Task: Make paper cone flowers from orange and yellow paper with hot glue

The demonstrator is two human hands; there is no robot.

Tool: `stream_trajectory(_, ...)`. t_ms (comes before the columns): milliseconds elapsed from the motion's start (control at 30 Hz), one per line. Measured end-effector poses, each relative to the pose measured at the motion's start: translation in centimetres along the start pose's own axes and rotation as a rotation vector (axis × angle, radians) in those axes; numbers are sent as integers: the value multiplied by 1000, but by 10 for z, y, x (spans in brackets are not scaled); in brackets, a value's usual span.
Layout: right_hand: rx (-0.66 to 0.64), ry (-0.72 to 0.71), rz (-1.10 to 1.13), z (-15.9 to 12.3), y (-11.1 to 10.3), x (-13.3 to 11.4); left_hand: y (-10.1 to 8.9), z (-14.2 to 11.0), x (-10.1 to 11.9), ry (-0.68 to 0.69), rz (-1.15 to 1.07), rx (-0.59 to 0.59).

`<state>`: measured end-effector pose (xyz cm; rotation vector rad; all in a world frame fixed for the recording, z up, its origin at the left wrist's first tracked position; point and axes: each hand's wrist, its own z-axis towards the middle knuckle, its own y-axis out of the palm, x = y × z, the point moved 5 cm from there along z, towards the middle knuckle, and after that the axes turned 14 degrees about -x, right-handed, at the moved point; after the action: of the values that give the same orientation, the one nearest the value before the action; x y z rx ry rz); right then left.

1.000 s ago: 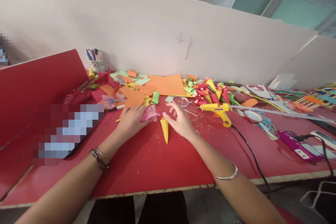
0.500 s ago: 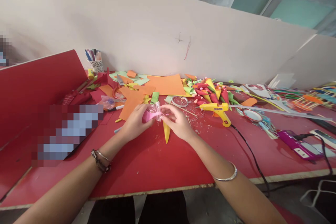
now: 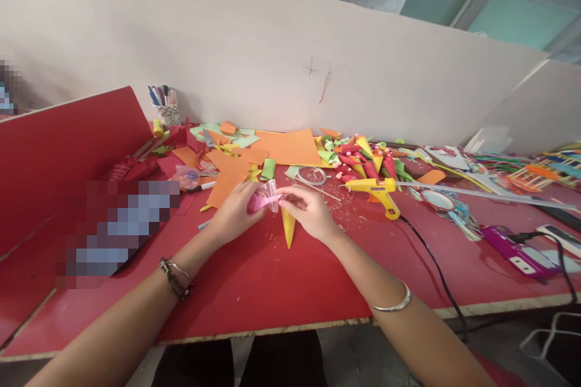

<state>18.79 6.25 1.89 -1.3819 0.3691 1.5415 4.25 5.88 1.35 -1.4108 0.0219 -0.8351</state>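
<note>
My left hand (image 3: 236, 211) is closed on a small clear plastic bag (image 3: 272, 193) with something pink in it. The fingers of my right hand (image 3: 308, 211) pinch the tip of the pink material (image 3: 259, 201) where it sticks out at the bag's right side. Whether this is paper, foam or clay I cannot make out. Just below my right fingertips, a yellow paper cone (image 3: 288, 231) lies on the red table (image 3: 254, 290) with its point toward me; its wide end is partly hidden by the hand.
A yellow glue gun (image 3: 379, 190) with a black cord lies to the right, near a purple power strip (image 3: 515, 254). Behind my hands are orange paper sheets (image 3: 288, 144), scissors (image 3: 209, 138) and a heap of coloured cones (image 3: 363, 157). A pen cup (image 3: 167, 112) stands by the white wall.
My right fingers have drawn closer together on the pink material, which now stretches out a little from the bag. My left hand and the yellow cone are nearly where they were.
</note>
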Motion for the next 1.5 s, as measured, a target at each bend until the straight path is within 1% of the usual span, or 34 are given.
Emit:
stream_trajectory(100,27,6,-3,0,0,0,1,0,1,-1,5,-15)
stream_trajectory(167,68,22,51,0,-3,2,1,0,2,-4,5,-13)
stream_trajectory(233,133,35,196,-1,-8,6,0,0,1,-10,1,-7)
stream_trajectory(300,225,35,386,-1,-15,11,0,0,-2,-34,6,4)
stream_trajectory(400,350,20,603,-2,-24,17,-1,0,-11,-115,38,43)
stream_trajectory(433,364,21,645,-2,-24,19,-2,0,-13,-142,51,52)
stream_trajectory(500,354,29,688,-1,-23,21,-2,0,-17,-177,69,55)
stream_trajectory(633,271,60,639,0,-15,22,0,0,-16,-172,64,32)
stream_trajectory(833,204,102,423,0,-9,19,0,0,-10,-146,56,38)
stream_trajectory(967,118,123,334,1,-3,17,0,0,-5,-98,30,19)
stream_trajectory(1167,48,124,248,1,2,11,-1,-1,1,-33,5,15)
stream_trajectory(1233,42,124,203,1,2,10,-2,-1,2,-28,6,18)
stream_trajectory(1400,94,124,107,-1,-3,11,-6,-2,4,-31,8,44)
stream_trajectory(1500,101,146,50,-2,-5,12,-7,-3,4,-29,2,63)
